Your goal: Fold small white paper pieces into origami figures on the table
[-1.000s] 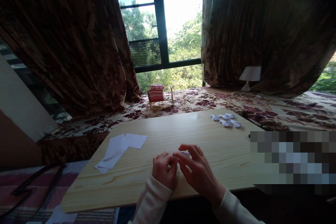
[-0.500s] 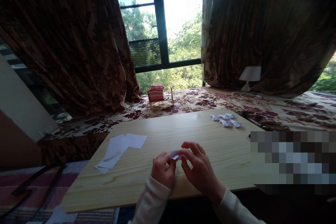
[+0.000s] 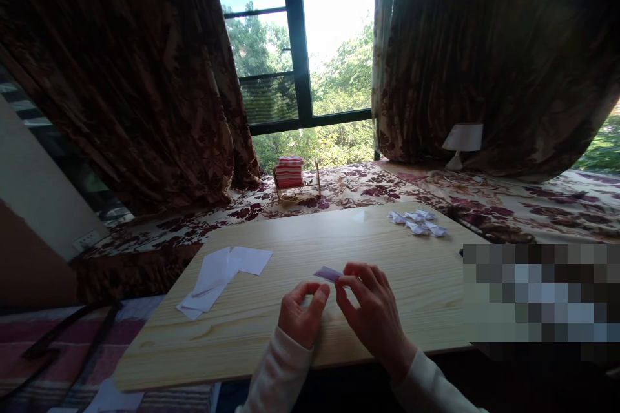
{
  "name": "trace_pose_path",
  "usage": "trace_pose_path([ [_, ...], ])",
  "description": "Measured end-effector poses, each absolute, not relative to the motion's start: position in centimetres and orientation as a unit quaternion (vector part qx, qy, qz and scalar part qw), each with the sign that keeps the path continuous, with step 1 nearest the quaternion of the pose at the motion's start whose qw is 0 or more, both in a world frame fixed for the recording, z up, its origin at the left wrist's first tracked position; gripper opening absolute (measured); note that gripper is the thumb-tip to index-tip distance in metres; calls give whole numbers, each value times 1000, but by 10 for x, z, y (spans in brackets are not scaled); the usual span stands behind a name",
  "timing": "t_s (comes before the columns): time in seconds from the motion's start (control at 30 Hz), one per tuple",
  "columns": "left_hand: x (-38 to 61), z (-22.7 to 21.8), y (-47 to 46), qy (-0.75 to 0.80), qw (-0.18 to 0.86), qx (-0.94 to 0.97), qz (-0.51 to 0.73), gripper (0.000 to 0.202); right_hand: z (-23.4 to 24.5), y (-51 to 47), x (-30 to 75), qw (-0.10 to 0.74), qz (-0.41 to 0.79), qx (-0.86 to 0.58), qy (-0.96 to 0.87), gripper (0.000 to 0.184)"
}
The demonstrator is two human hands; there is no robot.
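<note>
Over the wooden table, a small folded piece of white paper is pinched between the thumb and fingers of my right hand. It points out to the left, its face in shade. Just below its left end is my left hand, fingers curled and thumb against the index finger, with nothing visible in the pinch. On the table's left part lie several overlapping flat white paper sheets. Several small folded paper pieces are grouped at the far right.
The light wooden table has a rounded front-left corner. Behind it, a ledge with flowered cloth bears a small rack with a red-and-white striped stack and a white lamp. More paper lies on striped cloth below left. A blurred patch covers the right.
My left hand has come off the folded paper and dropped slightly. The paper, now only in my right hand, has turned and risen a little.
</note>
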State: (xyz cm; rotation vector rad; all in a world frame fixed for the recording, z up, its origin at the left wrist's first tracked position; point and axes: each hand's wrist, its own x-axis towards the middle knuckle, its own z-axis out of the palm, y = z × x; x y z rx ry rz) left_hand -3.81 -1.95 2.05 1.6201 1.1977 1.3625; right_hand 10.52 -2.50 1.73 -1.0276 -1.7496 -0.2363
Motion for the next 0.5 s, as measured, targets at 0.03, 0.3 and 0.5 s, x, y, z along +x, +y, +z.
trace_pose_path([
  [0.03, -37, 23, -21, 455, 351, 632, 521, 24, 18, -25, 105, 518, -93, -422, -738, 11],
  [0.3, -37, 25, -22, 445, 353, 633, 527, 22, 21, -26, 102, 501, -43, -377, -778, 12],
  [0.5, -39, 25, -23, 435, 334, 634, 545, 19, 22, -25, 106, 523, 4, -409, -748, 14],
])
